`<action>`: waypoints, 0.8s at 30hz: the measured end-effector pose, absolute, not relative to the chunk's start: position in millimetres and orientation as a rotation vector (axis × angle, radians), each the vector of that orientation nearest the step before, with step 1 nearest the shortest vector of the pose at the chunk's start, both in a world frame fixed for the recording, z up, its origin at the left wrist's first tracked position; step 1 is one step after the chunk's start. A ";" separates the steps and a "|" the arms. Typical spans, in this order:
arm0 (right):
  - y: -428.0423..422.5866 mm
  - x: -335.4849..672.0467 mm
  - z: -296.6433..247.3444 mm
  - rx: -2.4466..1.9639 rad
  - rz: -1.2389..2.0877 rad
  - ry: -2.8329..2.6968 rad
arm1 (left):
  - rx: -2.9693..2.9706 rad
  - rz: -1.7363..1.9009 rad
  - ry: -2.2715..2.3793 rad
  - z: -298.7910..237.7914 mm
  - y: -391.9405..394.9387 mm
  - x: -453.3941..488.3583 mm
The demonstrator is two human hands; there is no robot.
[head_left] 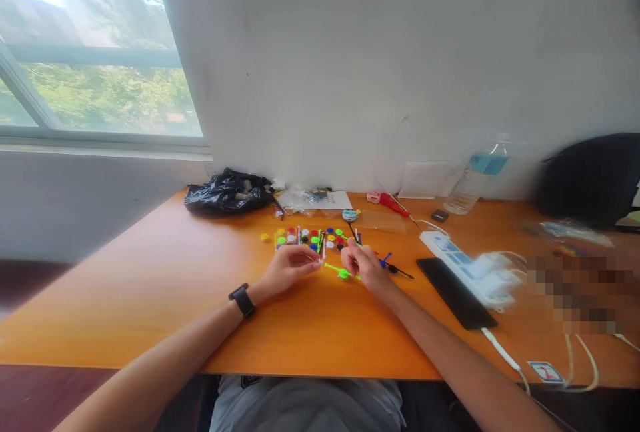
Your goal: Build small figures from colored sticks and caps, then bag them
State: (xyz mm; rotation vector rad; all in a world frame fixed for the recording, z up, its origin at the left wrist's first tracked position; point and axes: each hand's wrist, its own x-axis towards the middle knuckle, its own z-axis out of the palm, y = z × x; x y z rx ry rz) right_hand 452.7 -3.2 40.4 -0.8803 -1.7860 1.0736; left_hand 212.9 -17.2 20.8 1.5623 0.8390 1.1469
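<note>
My left hand (291,268), with a dark watch (242,300) on the wrist, has its thumb and fingertips drawn together beside several thin upright sticks (323,244). Whether it pinches one of them is too small to tell. My right hand (366,265) is closed with curled fingers; what is in it is hidden. Rows of small coloured round caps (291,237) lie just beyond both hands. Between them and a little nearer rests a bright green arrow-shaped piece (343,273). To the right of my right hand are a blue arrow piece (385,260) and a black arrow piece (400,271).
A black plastic bag (227,193) and a white sheet (325,201) lie along the wall. On the right are a black phone (455,292), a white power strip (450,252) with cables, and a clear bottle (473,182). The table's front edge (320,375) is near my body.
</note>
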 end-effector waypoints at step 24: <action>-2.8 453.9 42.3 -0.901 1.043 -1.698 | 1.574 1.277 0.864 21.8 -14.1 217.1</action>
